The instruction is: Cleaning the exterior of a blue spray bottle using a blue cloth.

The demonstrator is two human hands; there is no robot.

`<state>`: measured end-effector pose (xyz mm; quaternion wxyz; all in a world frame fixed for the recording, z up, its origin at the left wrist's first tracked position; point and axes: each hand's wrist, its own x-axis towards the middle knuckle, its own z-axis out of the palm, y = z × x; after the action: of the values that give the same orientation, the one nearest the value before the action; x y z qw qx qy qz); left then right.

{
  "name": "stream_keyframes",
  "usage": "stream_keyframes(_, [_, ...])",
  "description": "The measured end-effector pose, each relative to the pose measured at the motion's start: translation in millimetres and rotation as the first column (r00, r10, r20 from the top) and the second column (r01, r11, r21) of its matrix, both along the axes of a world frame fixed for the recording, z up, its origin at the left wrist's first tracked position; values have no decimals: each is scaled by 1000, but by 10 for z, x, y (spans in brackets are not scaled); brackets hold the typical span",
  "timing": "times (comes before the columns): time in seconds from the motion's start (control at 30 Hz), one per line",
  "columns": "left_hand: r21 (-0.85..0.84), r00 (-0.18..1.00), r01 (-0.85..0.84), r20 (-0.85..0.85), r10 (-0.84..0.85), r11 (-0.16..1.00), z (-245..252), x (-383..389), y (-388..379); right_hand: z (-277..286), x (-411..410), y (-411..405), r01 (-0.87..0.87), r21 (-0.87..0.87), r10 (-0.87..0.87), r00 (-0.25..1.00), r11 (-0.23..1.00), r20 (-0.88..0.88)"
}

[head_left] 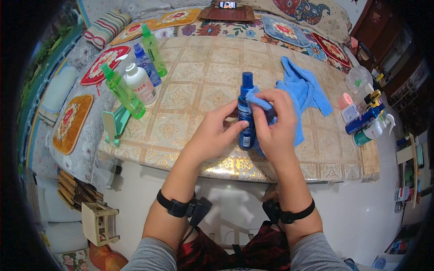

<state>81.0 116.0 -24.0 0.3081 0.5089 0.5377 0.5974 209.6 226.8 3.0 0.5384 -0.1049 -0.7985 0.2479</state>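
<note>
A dark blue bottle [245, 135] with a blue cap stands upright near the front edge of the table [206, 91]. My left hand [220, 130] grips it from the left, with the thumb across its front. In my right hand [278, 118] a bunched end of a light blue cloth [300, 88] is pinched between thumb and fingers, against the bottle's upper right side. The rest of that cloth lies crumpled on the tabletop behind and to the right of this hand. Part of the bottle's right side is hidden by the cloth and fingers.
At the left stand green spray bottles [125, 95], a white pump bottle [140, 83], a blue-violet bottle [147, 66] and a mint phone stand [115, 123]. Several bottles and jars, including a dark blue bottle [362, 120], line the right edge. A brown tray [227, 14] lies beyond the table.
</note>
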Motion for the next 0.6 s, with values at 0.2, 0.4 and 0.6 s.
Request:
stream_keyframes(0.2, [31, 994, -28, -108, 31, 999, 48, 67, -26, 92, 25, -21, 37, 38, -35, 998, 999, -61])
stream_keyframes(0.4, [72, 980, -33, -193, 47, 997, 29, 41, -37, 100, -2, -106, 79, 128, -75, 996, 989, -40])
stream_keyframes(0.6, [91, 987, -27, -154, 41, 995, 40, 55, -56, 65, -23, -12, -3, 46, 8, 994, 999, -107])
